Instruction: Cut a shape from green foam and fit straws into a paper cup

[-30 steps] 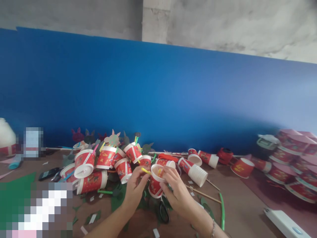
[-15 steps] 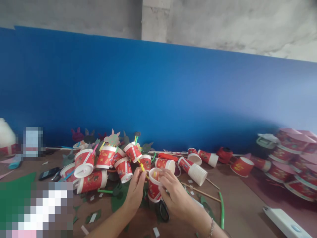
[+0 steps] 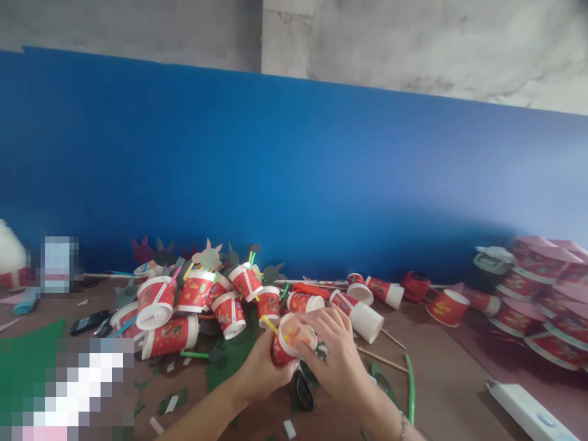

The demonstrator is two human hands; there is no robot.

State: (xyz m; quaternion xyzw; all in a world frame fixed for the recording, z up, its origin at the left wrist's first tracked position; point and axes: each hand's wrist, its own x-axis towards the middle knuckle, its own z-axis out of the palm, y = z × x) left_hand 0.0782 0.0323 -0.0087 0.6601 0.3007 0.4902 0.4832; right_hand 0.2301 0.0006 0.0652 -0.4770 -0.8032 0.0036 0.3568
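A red printed paper cup [image 3: 281, 353] with a white rim is tilted toward me at the middle of the table. Around its left side and base wraps my left hand [image 3: 263, 366], closed on it. A yellow drinking straw [image 3: 269, 324] sticks out through the cup's upper left side, and a yellow-orange piece shows inside the mouth. My right hand [image 3: 333, 346] arches over the cup's right rim, thumb and fingers curled against it; its fingertips are partly hidden. Black-handled scissors [image 3: 304, 389] lie just below the cup.
Several finished-looking cups [image 3: 197, 291] with straws and paper animal heads crowd the left. A stack of white-rimmed cups [image 3: 366, 321] lies to the right. Pink-topped cups [image 3: 546, 269] are piled far right, near a white box [image 3: 528, 407]. A green straw [image 3: 411, 389] and paper scraps lie around.
My left hand has gone from pinching the yellow straw to gripping the cup's side. The cup has tipped toward me, and my right hand has shifted slightly right over its rim.
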